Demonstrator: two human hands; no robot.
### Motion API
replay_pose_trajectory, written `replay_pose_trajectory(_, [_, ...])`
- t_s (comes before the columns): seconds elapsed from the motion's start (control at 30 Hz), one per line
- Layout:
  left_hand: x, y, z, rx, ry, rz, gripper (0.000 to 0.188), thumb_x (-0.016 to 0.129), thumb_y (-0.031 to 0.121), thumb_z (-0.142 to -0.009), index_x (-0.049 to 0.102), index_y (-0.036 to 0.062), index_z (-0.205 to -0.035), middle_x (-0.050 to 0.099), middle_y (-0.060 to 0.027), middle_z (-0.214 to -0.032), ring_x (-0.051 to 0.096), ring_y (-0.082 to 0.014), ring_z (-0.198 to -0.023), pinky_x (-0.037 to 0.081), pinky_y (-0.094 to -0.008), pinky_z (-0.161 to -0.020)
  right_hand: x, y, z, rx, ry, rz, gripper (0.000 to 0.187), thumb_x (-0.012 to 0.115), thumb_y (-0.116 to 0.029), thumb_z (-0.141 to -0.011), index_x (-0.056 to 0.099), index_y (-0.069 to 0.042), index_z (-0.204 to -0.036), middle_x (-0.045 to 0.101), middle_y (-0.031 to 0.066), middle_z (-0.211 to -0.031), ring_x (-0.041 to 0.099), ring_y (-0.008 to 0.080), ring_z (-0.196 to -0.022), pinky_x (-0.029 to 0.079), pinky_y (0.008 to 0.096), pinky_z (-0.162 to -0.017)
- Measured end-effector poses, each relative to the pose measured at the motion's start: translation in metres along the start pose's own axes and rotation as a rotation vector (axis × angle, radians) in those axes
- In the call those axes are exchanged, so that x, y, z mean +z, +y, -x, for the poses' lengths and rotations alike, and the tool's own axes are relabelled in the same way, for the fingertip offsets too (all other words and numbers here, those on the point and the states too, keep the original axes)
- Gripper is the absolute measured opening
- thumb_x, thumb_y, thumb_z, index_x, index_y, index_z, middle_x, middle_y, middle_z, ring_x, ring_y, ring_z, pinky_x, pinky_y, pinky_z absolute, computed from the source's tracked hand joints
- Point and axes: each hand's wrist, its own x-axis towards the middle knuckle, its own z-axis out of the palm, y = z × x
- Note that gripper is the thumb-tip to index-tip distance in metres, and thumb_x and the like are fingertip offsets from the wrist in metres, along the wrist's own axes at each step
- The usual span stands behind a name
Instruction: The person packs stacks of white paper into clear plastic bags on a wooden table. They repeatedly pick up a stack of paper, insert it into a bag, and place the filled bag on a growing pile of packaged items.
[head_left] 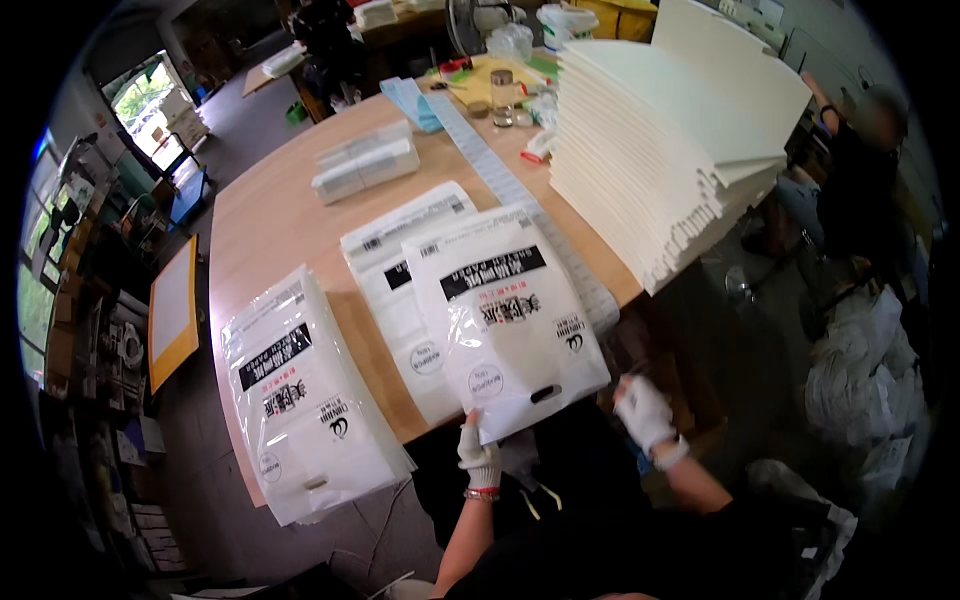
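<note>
My left hand (478, 458), in a white knit glove with bare fingertips, grips the near edge of a white printed plastic bag (520, 350). The bag has a black band, a round stamp and a small handle slot; its near end reaches past the table edge. My right hand (645, 412), also gloved, is off the bag's near right corner, apart from it; motion blurs its fingers. Under the bag's left side lies a similar white bag (400, 320). Farther left, a stack of the same printed bags (305, 400) overhangs the table's front edge.
A tall stack of white sheets (650, 150) stands at the table's right. Behind the bags lie clear-wrapped packs (367, 165), a long ruler (480, 150) and a glass jar (502, 98). Another person (865, 190) sits at the right. Piled plastic (860, 375) lies below.
</note>
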Motion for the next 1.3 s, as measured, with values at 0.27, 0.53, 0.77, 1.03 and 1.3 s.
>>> replay_pose_trajectory(0.27, [-0.041, 0.032, -0.009, 0.061, -0.042, 0.007, 0.006, 0.047, -0.003, -0.074, 0.049, 0.0012, -0.07, 0.053, -0.0117, -0.068, 0.054, -0.0232, -0.062, 0.044, -0.0302, -0.058, 0.061, 0.0, -0.098, 0.176, -0.185, -0.717, 0.015, 0.058, -0.018, -0.083, 0.052, -0.004, -0.086, 0.05, -0.0013, -0.076, 0.044, 0.0073, -0.071, 0.039, 0.0226, -0.066])
replay_pose_trajectory(0.53, [-0.074, 0.003, 0.013, -0.07, -0.343, -0.129, 0.008, 0.05, -0.002, -0.07, 0.052, 0.0021, -0.076, 0.052, -0.0113, -0.073, 0.053, -0.025, -0.067, 0.043, -0.0314, -0.062, 0.037, 0.044, -0.098, 0.011, -0.382, -0.028, 0.031, 0.066, -0.022, -0.073, 0.059, -0.003, -0.097, 0.063, 0.0109, -0.083, 0.06, 0.0228, -0.081, 0.046, 0.0314, -0.075])
replay_pose_trajectory(0.77, [-0.072, 0.089, -0.027, -0.381, -1.075, -0.676, 0.037, 0.054, 0.028, -0.082, 0.053, 0.018, -0.118, 0.062, -0.0114, -0.092, 0.061, -0.0294, -0.087, 0.047, -0.0402, -0.07, -0.002, 0.087, -0.166, 0.243, -0.137, -0.125, 0.032, 0.065, -0.024, -0.077, 0.056, -0.004, -0.1, 0.062, 0.0111, -0.083, 0.056, 0.0221, -0.079, 0.043, 0.0319, -0.072])
replay_pose_trajectory(1.03, [0.134, 0.087, -0.068, -0.923, -0.912, 0.688, 0.032, 0.05, 0.021, -0.086, 0.053, 0.0036, -0.112, 0.046, 0.0022, -0.068, 0.042, -0.0082, -0.05, 0.039, -0.0231, -0.052, -0.011, 0.075, -0.167, -0.07, -0.154, -0.506, 0.044, 0.053, -0.005, -0.082, 0.048, -0.007, -0.126, 0.054, 0.0025, -0.068, 0.045, 0.0089, -0.06, 0.04, 0.021, -0.059])
replay_pose_trajectory(1.3, [0.192, 0.112, -0.104, -1.292, -0.879, 0.764, 0.012, 0.056, 0.018, -0.086, 0.049, 0.0141, -0.076, 0.03, 0.0087, -0.052, 0.023, -0.005, -0.041, 0.02, -0.023, -0.038, -0.06, 0.031, -0.159, -0.177, -0.093, -0.209, 0.021, 0.052, -0.005, -0.081, 0.063, 0.002, -0.097, 0.066, 0.0119, -0.086, 0.064, 0.015, -0.079, 0.049, 0.0246, -0.074])
